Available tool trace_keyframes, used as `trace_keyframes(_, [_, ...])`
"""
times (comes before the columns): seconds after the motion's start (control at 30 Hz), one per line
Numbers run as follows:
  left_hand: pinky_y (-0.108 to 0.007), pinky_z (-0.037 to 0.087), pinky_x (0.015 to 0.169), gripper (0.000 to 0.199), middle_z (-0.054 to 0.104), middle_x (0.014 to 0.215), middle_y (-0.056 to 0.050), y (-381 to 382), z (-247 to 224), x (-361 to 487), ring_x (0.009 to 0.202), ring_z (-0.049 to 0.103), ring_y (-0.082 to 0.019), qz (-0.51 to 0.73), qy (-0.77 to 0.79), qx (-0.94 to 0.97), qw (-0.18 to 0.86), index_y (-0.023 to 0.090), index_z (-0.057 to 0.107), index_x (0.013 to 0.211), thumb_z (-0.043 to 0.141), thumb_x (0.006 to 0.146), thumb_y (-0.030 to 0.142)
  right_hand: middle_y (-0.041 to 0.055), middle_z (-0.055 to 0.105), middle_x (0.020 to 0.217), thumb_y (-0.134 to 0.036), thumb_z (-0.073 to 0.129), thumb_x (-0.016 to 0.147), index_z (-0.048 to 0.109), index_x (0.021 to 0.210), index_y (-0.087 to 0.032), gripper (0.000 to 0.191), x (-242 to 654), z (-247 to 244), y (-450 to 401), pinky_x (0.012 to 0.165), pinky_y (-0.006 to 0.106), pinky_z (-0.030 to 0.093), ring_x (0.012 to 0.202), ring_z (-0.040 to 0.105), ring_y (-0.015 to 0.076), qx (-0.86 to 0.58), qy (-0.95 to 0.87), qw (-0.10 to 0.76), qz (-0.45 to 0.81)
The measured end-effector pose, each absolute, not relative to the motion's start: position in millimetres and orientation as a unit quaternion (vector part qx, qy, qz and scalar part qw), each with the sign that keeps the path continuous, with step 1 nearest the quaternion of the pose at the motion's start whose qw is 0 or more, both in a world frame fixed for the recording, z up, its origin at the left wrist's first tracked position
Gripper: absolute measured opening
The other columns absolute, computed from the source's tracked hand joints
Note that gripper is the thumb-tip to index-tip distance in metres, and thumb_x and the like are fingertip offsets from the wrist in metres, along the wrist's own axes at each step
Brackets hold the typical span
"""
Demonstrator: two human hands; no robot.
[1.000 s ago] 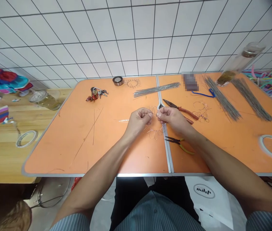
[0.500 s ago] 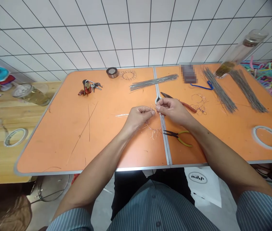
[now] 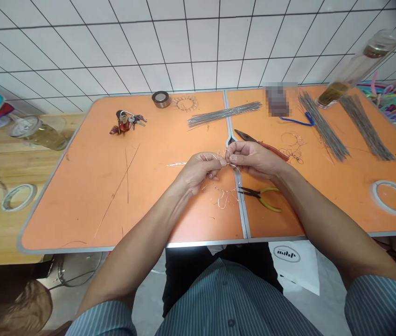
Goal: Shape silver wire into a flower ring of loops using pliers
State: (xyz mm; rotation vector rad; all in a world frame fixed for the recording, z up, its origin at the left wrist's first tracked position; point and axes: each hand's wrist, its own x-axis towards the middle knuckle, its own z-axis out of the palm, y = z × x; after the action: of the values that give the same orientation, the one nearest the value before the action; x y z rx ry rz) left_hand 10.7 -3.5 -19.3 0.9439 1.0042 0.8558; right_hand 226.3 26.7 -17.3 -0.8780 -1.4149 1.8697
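Between my hands is a ring of thin, shiny wire with small loops (image 3: pixel 223 199), its lower part showing above the orange table. My left hand (image 3: pixel 203 170) pinches the wire from the left, fingers closed. From the right my right hand (image 3: pixel 248 158) grips it too, thumb against fingertips, almost touching the left. The exact pinch points are partly hidden by the fingers. Just below my right hand lie yellow-handled pliers (image 3: pixel 260 195), jaws pointing left. Behind that hand rest red-handled pliers (image 3: pixel 274 149), partly covered by it. Short straight wires (image 3: pixel 176 164) lie left of my left hand.
Bundles of straight wire (image 3: pixel 224 114) lie at the back and right. Looped wire pieces (image 3: pixel 184 103), keys (image 3: pixel 128 122), a dark tape roll (image 3: pixel 161 99), white tape rings (image 3: pixel 394 198) and a leaning glass bottle (image 3: pixel 357 70) surround the work spot. A metal seam (image 3: pixel 243 219) divides the table.
Both hands stay together on the wire ring, with small finger shifts; more of the wire loops show above my left fingers. The whole view has shifted slightly.
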Motion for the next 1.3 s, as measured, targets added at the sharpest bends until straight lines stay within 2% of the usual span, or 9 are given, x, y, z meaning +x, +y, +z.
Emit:
trace_keyframes(0.13, [-0.023, 0.044, 0.054, 0.042, 0.045, 0.049, 0.006, -4.9, -17.1, 10.3, 0.049, 0.039, -0.007, 0.369, 0.429, 0.396, 0.723, 0.020, 0.062, 0.059, 0.098, 0.062, 0.040, -0.0024, 0.065, 0.080, -0.052, 0.107, 0.069, 0.072, 0.090, -0.020, 0.052, 224.2, -18.7, 27.6, 0.063, 0.025, 0.043, 0.068, 0.053, 0.0108, -0.314, -0.521, 0.322, 0.726])
trace_keyframes(0.23, [-0.023, 0.044, 0.052, 0.042, 0.044, 0.051, 0.006, -5.1, -15.5, 10.9, 0.049, 0.039, -0.006, 0.374, 0.428, 0.372, 0.734, 0.019, 0.061, 0.059, 0.099, 0.060, 0.038, -0.0031, 0.063, 0.076, -0.054, 0.106, 0.069, 0.072, 0.089, -0.020, 0.052, 220.6, -17.4, 26.0, 0.062, 0.025, 0.041, 0.067, 0.052, 0.0107, -0.321, -0.533, 0.333, 0.709])
trace_keyframes(0.43, [-0.022, 0.043, 0.050, 0.039, 0.045, 0.054, 0.006, -3.5, -13.1, 8.5, 0.049, 0.040, -0.006, 0.373, 0.425, 0.330, 0.756, 0.019, 0.059, 0.061, 0.097, 0.062, 0.030, 0.0006, 0.071, 0.093, -0.056, 0.101, 0.078, 0.078, 0.113, -0.025, 0.053, 224.1, -11.8, 25.7, 0.074, 0.030, 0.053, 0.082, 0.061, 0.0159, -0.347, -0.623, 0.386, 0.585])
trace_keyframes(0.6, [-0.022, 0.041, 0.048, 0.030, 0.045, 0.054, 0.007, -3.5, -10.6, 8.1, 0.047, 0.041, -0.006, 0.367, 0.417, 0.297, 0.776, 0.017, 0.065, 0.067, 0.094, 0.065, 0.026, 0.0047, 0.076, 0.096, -0.055, 0.094, 0.087, 0.086, 0.098, -0.025, 0.034, 227.1, -9.4, 24.8, 0.074, 0.032, 0.052, 0.081, 0.062, 0.0166, -0.344, -0.681, 0.378, 0.525])
trace_keyframes(0.93, [-0.022, 0.040, 0.045, 0.028, 0.045, 0.055, 0.007, -4.4, -12.9, 10.4, 0.046, 0.042, -0.006, 0.367, 0.406, 0.257, 0.796, 0.017, 0.064, 0.068, 0.092, 0.069, 0.022, 0.0051, 0.076, 0.091, -0.061, 0.097, 0.078, 0.085, 0.090, -0.024, 0.041, 225.5, -8.1, 25.5, 0.074, 0.034, 0.053, 0.081, 0.062, 0.0189, -0.373, -0.678, 0.369, 0.515])
trace_keyframes(1.3, [-0.022, 0.040, 0.046, 0.024, 0.044, 0.055, 0.007, -3.9, -13.8, 10.2, 0.046, 0.041, -0.006, 0.376, 0.400, 0.246, 0.799, 0.016, 0.068, 0.073, 0.091, 0.071, 0.022, 0.0057, 0.079, 0.098, -0.057, 0.100, 0.076, 0.086, 0.095, -0.025, 0.039, 226.3, -13.0, 28.2, 0.079, 0.033, 0.056, 0.086, 0.066, 0.0193, -0.367, -0.668, 0.365, 0.534])
